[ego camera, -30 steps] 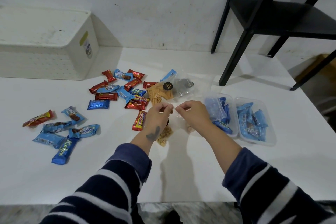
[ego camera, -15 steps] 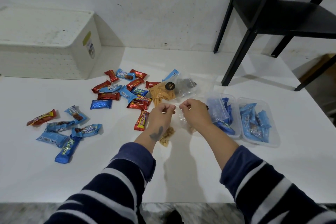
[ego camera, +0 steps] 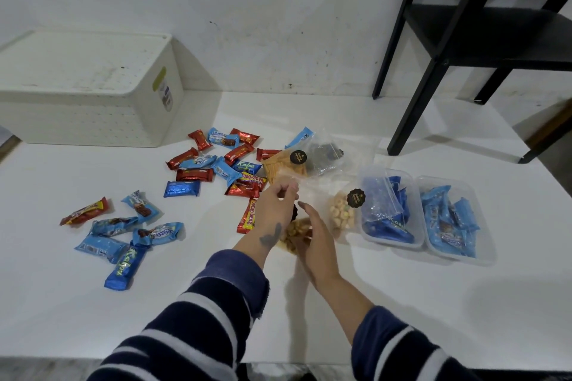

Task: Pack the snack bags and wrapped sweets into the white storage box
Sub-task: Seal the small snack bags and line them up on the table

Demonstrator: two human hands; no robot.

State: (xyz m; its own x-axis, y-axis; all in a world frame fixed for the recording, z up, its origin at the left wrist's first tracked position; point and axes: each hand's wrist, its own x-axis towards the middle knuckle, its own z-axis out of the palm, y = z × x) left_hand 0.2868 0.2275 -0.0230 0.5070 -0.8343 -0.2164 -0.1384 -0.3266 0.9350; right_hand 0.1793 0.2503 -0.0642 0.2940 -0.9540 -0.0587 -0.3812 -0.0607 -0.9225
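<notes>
The white storage box (ego camera: 93,96) stands at the back left of the table, its top covered. My left hand (ego camera: 275,210) pinches the upper edge of a clear snack bag of brown nuts (ego camera: 294,233) held just above the table. With straight fingers, my right hand (ego camera: 315,238) touches the lower right side of that bag. A second clear bag of pale round puffs (ego camera: 340,213) lies just to the right. Two more snack bags, one of orange crackers (ego camera: 283,167) and a dark one (ego camera: 325,153), lie behind. Red and blue wrapped sweets (ego camera: 216,161) are scattered in the middle, with another group (ego camera: 123,232) at the left.
Two clear plastic trays (ego camera: 363,226) (ego camera: 487,254) holding blue wrapped sweets sit to the right of my hands. A black shelf frame (ego camera: 414,102) stands on the table at the back right. The table's front edge (ego camera: 278,362) runs under my sleeves.
My right hand let go of the bag's top edge and dropped to its lower side. My left hand still pinches the top. The puff bag now shows beside the tray.
</notes>
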